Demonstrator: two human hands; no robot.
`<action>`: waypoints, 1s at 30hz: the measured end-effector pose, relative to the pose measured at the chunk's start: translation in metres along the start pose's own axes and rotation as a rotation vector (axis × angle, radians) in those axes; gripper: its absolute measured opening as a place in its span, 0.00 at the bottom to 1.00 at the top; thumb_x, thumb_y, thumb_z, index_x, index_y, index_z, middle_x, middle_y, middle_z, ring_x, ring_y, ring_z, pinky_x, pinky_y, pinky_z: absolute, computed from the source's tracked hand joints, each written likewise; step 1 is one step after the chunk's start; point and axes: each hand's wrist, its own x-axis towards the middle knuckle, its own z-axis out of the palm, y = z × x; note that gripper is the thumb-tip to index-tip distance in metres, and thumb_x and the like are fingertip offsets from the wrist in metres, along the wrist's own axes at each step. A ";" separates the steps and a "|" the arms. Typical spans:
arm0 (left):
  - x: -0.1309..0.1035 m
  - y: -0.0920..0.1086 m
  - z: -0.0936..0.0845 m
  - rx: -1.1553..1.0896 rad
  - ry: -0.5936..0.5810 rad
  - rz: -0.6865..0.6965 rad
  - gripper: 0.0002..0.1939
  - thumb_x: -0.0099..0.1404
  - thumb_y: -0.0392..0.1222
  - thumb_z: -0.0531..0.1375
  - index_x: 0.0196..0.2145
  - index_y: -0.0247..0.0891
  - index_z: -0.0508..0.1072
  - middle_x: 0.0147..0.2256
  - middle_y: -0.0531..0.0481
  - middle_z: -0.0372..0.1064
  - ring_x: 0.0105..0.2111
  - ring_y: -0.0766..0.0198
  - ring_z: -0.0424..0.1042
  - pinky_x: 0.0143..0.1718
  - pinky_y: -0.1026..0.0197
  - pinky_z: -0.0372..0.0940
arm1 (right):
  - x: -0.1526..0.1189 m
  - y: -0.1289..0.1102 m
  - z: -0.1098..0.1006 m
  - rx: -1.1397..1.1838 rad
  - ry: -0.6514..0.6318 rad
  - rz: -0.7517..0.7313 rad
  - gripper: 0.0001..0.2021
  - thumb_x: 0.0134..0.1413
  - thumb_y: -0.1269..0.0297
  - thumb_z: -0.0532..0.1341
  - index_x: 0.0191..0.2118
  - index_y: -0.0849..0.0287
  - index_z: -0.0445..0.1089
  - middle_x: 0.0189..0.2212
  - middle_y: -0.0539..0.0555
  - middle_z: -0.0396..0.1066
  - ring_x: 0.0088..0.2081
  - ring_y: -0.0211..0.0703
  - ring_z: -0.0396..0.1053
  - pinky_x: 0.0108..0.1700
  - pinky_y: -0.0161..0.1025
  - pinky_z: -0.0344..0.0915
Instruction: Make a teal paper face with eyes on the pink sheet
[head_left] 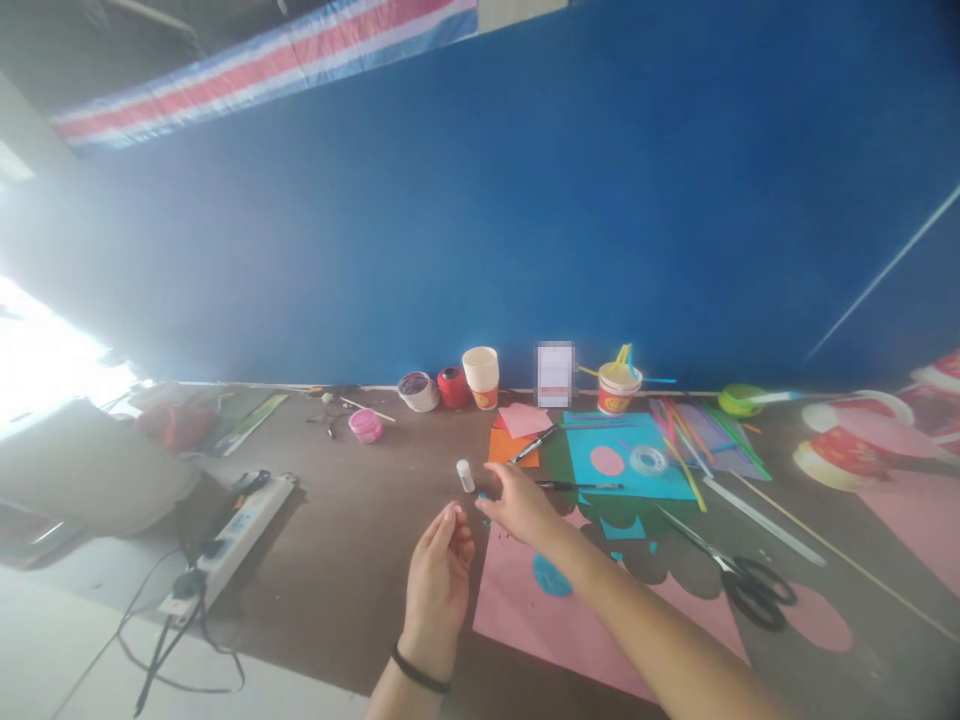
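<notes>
My left hand (441,565), with a dark band at the wrist, is closed in a pinch above the brown table. Whatever sits between its fingertips is too small to make out. My right hand (521,503) reaches in from the right, thumb and fingers apart, nothing visible in them. Just left of its fingertips a small white-capped bottle (466,477) stands upright. Below my right forearm lies a pink sheet (517,590) with scalloped cut-outs, bearing a blue paper disc (553,575). Black-handled scissors (739,575) lie to the right, partly over the sheet's cut edge.
A blue sheet (679,484) with a pink disc and a tape roll (648,460) lies behind. Paper cups (481,378), jars (418,391) and a cup with pipe cleaners (618,388) line the wall. A power strip (232,540) with cords is at left.
</notes>
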 end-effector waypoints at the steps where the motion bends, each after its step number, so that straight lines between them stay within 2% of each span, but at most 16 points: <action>1: 0.000 0.002 -0.002 -0.001 0.003 0.014 0.11 0.52 0.37 0.67 0.34 0.33 0.74 0.32 0.50 0.68 0.27 0.72 0.67 0.25 0.72 0.64 | 0.011 -0.004 0.009 0.006 -0.006 0.003 0.24 0.46 0.61 0.62 0.51 0.59 0.62 0.44 0.58 0.67 0.43 0.46 0.67 0.41 0.37 0.61; 3: 0.003 0.007 -0.004 -0.001 0.011 0.052 0.12 0.51 0.38 0.67 0.34 0.33 0.74 0.31 0.50 0.68 0.27 0.72 0.67 0.26 0.71 0.64 | 0.025 -0.012 0.022 0.017 -0.025 -0.002 0.16 0.48 0.62 0.61 0.45 0.59 0.66 0.42 0.57 0.68 0.42 0.45 0.68 0.40 0.36 0.60; 5: 0.008 0.013 -0.004 -0.003 0.033 0.124 0.12 0.51 0.40 0.67 0.34 0.34 0.73 0.30 0.51 0.68 0.28 0.71 0.68 0.28 0.69 0.65 | 0.022 -0.019 0.025 0.026 -0.042 -0.017 0.08 0.52 0.64 0.57 0.38 0.59 0.68 0.39 0.56 0.68 0.41 0.44 0.68 0.40 0.35 0.59; 8: 0.011 0.018 0.001 0.009 0.027 0.261 0.13 0.51 0.41 0.67 0.34 0.36 0.73 0.32 0.51 0.70 0.32 0.68 0.69 0.34 0.67 0.65 | -0.011 -0.029 0.018 0.041 -0.085 -0.041 0.05 0.52 0.67 0.56 0.33 0.58 0.68 0.32 0.54 0.70 0.35 0.43 0.68 0.36 0.35 0.58; 10: 0.007 0.015 0.008 0.065 -0.062 0.279 0.12 0.53 0.42 0.66 0.34 0.37 0.72 0.32 0.50 0.70 0.33 0.67 0.70 0.34 0.67 0.64 | -0.044 -0.034 0.010 0.064 -0.146 -0.046 0.04 0.50 0.67 0.58 0.33 0.57 0.68 0.26 0.50 0.70 0.29 0.41 0.68 0.30 0.33 0.57; 11: 0.003 0.011 0.012 0.102 -0.131 0.248 0.11 0.54 0.42 0.65 0.34 0.36 0.72 0.29 0.51 0.69 0.31 0.67 0.69 0.31 0.67 0.64 | -0.060 -0.035 0.005 0.100 -0.174 -0.055 0.07 0.51 0.65 0.57 0.37 0.56 0.67 0.27 0.50 0.70 0.29 0.40 0.68 0.30 0.33 0.57; 13: -0.007 0.001 0.021 0.144 -0.283 0.138 0.08 0.58 0.42 0.63 0.33 0.36 0.71 0.21 0.55 0.63 0.22 0.72 0.64 0.25 0.69 0.60 | -0.087 -0.034 -0.003 0.352 -0.214 -0.042 0.11 0.56 0.65 0.53 0.45 0.56 0.63 0.31 0.50 0.70 0.31 0.39 0.68 0.30 0.32 0.58; 15: -0.015 -0.009 0.029 0.093 -0.365 0.022 0.06 0.59 0.41 0.61 0.31 0.36 0.69 0.17 0.60 0.53 0.16 0.76 0.54 0.19 0.71 0.54 | -0.107 -0.028 -0.008 0.527 -0.197 0.054 0.09 0.60 0.63 0.49 0.41 0.56 0.63 0.30 0.49 0.68 0.30 0.38 0.66 0.30 0.32 0.58; 18: -0.018 -0.014 0.036 -0.022 -0.363 -0.092 0.06 0.60 0.41 0.61 0.30 0.36 0.68 0.16 0.63 0.43 0.14 0.78 0.42 0.14 0.72 0.45 | -0.128 -0.012 -0.013 0.570 -0.194 0.179 0.12 0.61 0.58 0.49 0.31 0.57 0.61 0.24 0.47 0.62 0.26 0.36 0.61 0.28 0.32 0.57; 20: -0.012 -0.011 0.037 -0.068 -0.319 -0.083 0.06 0.59 0.40 0.62 0.30 0.36 0.68 0.16 0.63 0.42 0.14 0.78 0.41 0.14 0.72 0.42 | -0.139 -0.002 -0.017 0.544 -0.197 0.199 0.11 0.60 0.58 0.49 0.32 0.57 0.61 0.23 0.46 0.61 0.26 0.36 0.60 0.29 0.33 0.58; 22: -0.006 -0.008 0.037 -0.081 -0.277 -0.052 0.07 0.57 0.39 0.64 0.31 0.36 0.69 0.17 0.63 0.44 0.14 0.78 0.43 0.15 0.72 0.44 | -0.149 0.006 -0.025 0.528 -0.145 0.224 0.09 0.60 0.58 0.50 0.40 0.56 0.61 0.28 0.48 0.64 0.29 0.38 0.63 0.33 0.34 0.60; 25: -0.005 -0.013 0.037 0.039 -0.269 -0.127 0.10 0.53 0.40 0.66 0.32 0.35 0.71 0.21 0.59 0.56 0.17 0.78 0.51 0.17 0.72 0.49 | -0.155 0.015 -0.040 0.526 0.012 0.263 0.15 0.60 0.59 0.50 0.51 0.53 0.54 0.35 0.50 0.67 0.30 0.38 0.64 0.36 0.35 0.62; 28: -0.015 -0.032 0.039 0.151 -0.239 -0.249 0.12 0.51 0.42 0.67 0.31 0.33 0.72 0.22 0.56 0.60 0.17 0.76 0.54 0.18 0.71 0.50 | -0.149 0.017 -0.052 0.516 0.159 0.211 0.12 0.58 0.58 0.53 0.45 0.55 0.59 0.29 0.49 0.66 0.24 0.36 0.61 0.28 0.33 0.61; 30: -0.024 -0.045 0.041 0.171 -0.229 -0.279 0.13 0.51 0.45 0.67 0.29 0.32 0.73 0.20 0.56 0.60 0.18 0.75 0.56 0.19 0.71 0.51 | -0.143 0.016 -0.057 0.531 0.269 0.183 0.11 0.56 0.58 0.56 0.41 0.57 0.62 0.28 0.50 0.66 0.24 0.37 0.61 0.25 0.32 0.60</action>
